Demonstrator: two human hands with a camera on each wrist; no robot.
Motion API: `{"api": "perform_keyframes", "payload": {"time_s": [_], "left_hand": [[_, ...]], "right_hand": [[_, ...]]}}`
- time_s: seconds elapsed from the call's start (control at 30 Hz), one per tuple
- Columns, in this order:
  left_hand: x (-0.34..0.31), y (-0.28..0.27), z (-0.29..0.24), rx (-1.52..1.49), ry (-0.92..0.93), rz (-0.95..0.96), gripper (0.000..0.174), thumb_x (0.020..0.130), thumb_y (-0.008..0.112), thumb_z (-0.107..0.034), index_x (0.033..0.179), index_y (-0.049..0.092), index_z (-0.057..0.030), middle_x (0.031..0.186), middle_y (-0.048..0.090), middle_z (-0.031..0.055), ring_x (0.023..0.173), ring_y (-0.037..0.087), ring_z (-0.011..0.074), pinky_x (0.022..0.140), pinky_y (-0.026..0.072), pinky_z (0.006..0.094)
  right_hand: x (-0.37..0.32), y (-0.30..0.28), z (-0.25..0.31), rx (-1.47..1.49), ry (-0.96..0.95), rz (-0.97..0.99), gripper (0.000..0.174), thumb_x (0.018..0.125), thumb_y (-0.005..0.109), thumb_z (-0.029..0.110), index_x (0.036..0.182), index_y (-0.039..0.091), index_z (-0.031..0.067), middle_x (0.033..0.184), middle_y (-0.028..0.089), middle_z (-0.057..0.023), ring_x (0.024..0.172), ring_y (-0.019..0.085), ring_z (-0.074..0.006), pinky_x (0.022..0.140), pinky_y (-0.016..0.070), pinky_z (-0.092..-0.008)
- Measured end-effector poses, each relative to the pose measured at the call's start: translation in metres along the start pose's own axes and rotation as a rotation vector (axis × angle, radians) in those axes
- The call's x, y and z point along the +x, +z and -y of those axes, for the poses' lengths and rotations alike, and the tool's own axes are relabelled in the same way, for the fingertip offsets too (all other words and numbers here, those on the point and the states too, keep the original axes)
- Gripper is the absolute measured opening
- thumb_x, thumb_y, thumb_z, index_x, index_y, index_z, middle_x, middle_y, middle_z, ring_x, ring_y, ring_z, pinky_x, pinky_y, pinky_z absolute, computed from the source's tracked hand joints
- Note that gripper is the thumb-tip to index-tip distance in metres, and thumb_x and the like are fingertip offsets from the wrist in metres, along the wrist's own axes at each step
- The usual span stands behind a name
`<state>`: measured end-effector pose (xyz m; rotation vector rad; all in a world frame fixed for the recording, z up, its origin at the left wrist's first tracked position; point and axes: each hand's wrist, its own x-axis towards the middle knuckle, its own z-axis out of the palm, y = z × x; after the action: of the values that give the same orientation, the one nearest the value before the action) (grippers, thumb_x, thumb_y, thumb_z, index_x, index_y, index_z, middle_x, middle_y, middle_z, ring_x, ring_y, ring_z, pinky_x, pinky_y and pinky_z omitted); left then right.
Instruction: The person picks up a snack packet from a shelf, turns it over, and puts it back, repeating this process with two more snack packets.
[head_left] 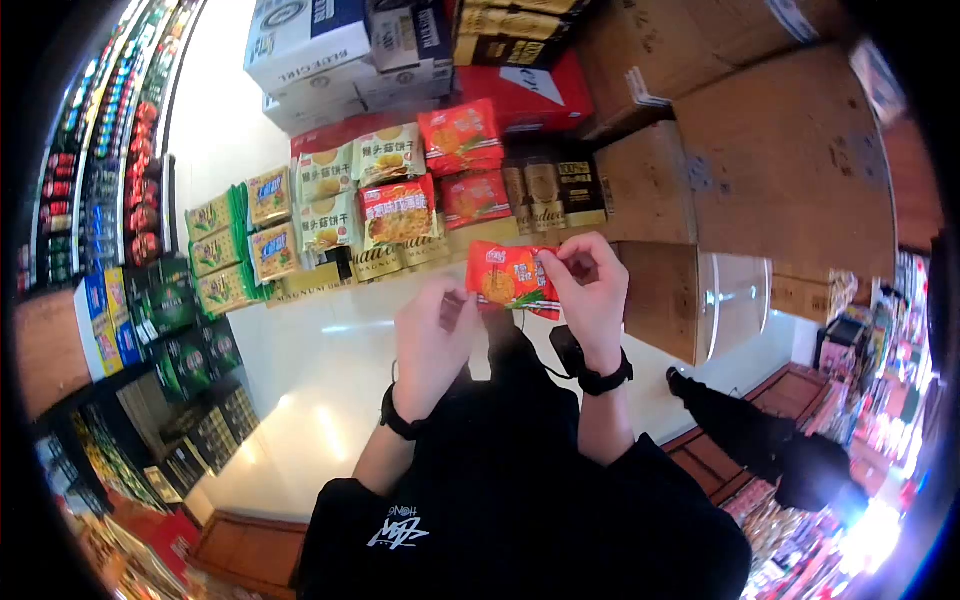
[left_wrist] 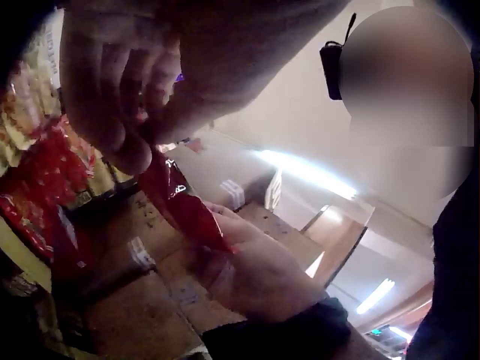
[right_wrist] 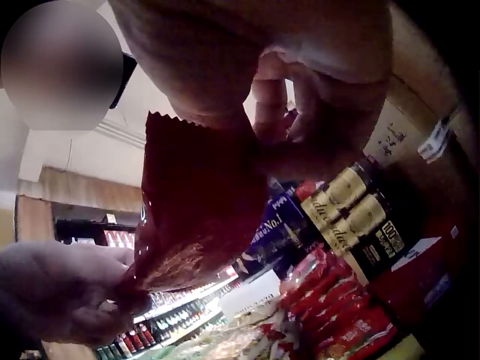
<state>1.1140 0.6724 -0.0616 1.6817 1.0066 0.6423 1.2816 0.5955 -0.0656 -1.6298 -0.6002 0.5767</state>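
In the head view a red snack packet (head_left: 505, 276) with a biscuit picture is held up in front of the body. My left hand (head_left: 437, 325) pinches its left edge between thumb and fingertips. At the upper right corner, my right hand (head_left: 592, 290) pinches it with thumb and forefinger. The right wrist view shows the packet's (right_wrist: 199, 202) zigzag end and a picture near its lower edge. Just beyond the hands lie rows of biscuit packets: red ones (head_left: 460, 138), an orange-red one (head_left: 402, 212), pale ones (head_left: 326, 220) and green-edged ones (head_left: 222, 250).
Large cardboard boxes (head_left: 785, 160) are stacked on the right. White beer cartons (head_left: 310, 45) and a red box (head_left: 530, 95) stand behind the packets. Shelves of drinks (head_left: 110, 150) line the left. Another person's dark-clothed leg (head_left: 735, 425) shows at lower right.
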Motion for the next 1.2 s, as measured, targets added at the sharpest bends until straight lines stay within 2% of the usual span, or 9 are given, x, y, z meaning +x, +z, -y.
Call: {"api": "perform_keyframes", "payload": {"time_s": [0.23,0.27,0.37,0.4,0.5,0.7,1.0,1.1,1.2], "left_hand": [[0.042,0.029,0.028,0.146,-0.136,-0.088,0.02,0.084,0.065,0.0,0.104,0.06,-0.0004,0.101,0.064,0.0103,0.064,0.064,0.0142,0.058,0.0499,0.0247],[0.045,0.032,0.03,0.17,-0.138,-0.095,0.023,0.084,0.065,-0.001,0.107,0.061,-0.001,0.106,0.063,0.0115,0.064,0.064,0.0153,0.059,0.0502,0.0254],[0.055,0.045,0.037,0.22,-0.157,-0.106,0.031,0.083,0.064,-0.003,0.114,0.06,-0.0011,0.115,0.059,0.0141,0.064,0.065,0.0173,0.061,0.0513,0.0274],[0.055,0.048,0.038,0.234,-0.169,-0.109,0.033,0.083,0.064,-0.004,0.116,0.06,-0.0009,0.117,0.058,0.0148,0.064,0.065,0.0179,0.061,0.0516,0.0281],[0.058,0.057,0.036,0.26,-0.213,-0.09,0.043,0.084,0.063,-0.007,0.125,0.054,0.0,0.126,0.054,0.0157,0.065,0.066,0.0183,0.063,0.0526,0.0293],[0.058,0.062,0.026,0.31,-0.283,0.021,0.062,0.083,0.063,-0.011,0.138,0.036,0.0022,0.144,0.034,0.0252,0.073,0.069,0.0244,0.068,0.0553,0.0366],[0.056,0.062,0.038,0.268,-0.353,0.118,0.073,0.086,0.064,-0.014,0.145,0.026,0.0033,0.149,0.021,0.0326,0.076,0.069,0.024,0.068,0.0558,0.0326],[0.051,0.06,0.032,0.213,-0.347,0.098,0.069,0.086,0.064,-0.014,0.144,0.028,0.002,0.146,0.03,0.0286,0.074,0.069,0.0236,0.065,0.0555,0.0337],[0.044,0.055,0.032,0.235,-0.265,0.078,0.049,0.087,0.063,-0.012,0.131,0.046,0.0011,0.127,0.053,0.0227,0.07,0.068,0.022,0.061,0.0543,0.0338]], "right_hand": [[0.083,0.017,-0.052,-0.2,-0.26,0.211,0.013,0.075,0.076,0.003,0.085,0.067,0.0003,0.083,0.064,-0.0075,0.067,0.061,-0.0141,0.063,0.0485,-0.0247],[0.09,0.018,-0.057,-0.177,-0.167,0.244,0.015,0.075,0.076,0.004,0.088,0.069,0.0009,0.086,0.065,-0.0088,0.072,0.063,-0.0174,0.066,0.0502,-0.0265],[0.11,0.023,-0.079,-0.217,-0.224,0.283,0.016,0.078,0.072,-0.002,0.092,0.067,-0.0015,0.092,0.063,-0.0071,0.081,0.063,-0.0124,0.068,0.0506,-0.0218],[0.114,0.024,-0.081,-0.228,-0.204,0.312,0.018,0.077,0.073,-0.001,0.094,0.068,-0.001,0.095,0.064,-0.0086,0.083,0.063,-0.0142,0.069,0.0518,-0.0231],[0.125,0.028,-0.094,-0.32,-0.3,0.318,0.018,0.077,0.073,0.001,0.095,0.068,-0.0006,0.096,0.064,-0.0095,0.082,0.064,-0.0156,0.07,0.0525,-0.0246],[0.131,0.036,-0.105,-0.34,-0.26,0.331,0.022,0.075,0.075,0.005,0.096,0.069,0.0024,0.1,0.063,-0.0096,0.084,0.064,-0.0188,0.069,0.0523,-0.0271],[0.129,0.043,-0.11,-0.435,-0.366,0.338,0.024,0.072,0.077,0.009,0.093,0.068,0.0043,0.097,0.061,-0.0092,0.077,0.062,-0.0196,0.064,0.0512,-0.0279],[0.126,0.044,-0.107,-0.427,-0.337,0.32,0.021,0.074,0.076,0.008,0.093,0.067,0.0034,0.097,0.06,-0.0086,0.073,0.061,-0.0166,0.061,0.0497,-0.0256],[0.122,0.045,-0.105,-0.376,-0.302,0.24,0.017,0.077,0.075,0.007,0.092,0.067,0.0025,0.09,0.06,-0.007,0.068,0.059,-0.0131,0.056,0.0464,-0.023]]}}
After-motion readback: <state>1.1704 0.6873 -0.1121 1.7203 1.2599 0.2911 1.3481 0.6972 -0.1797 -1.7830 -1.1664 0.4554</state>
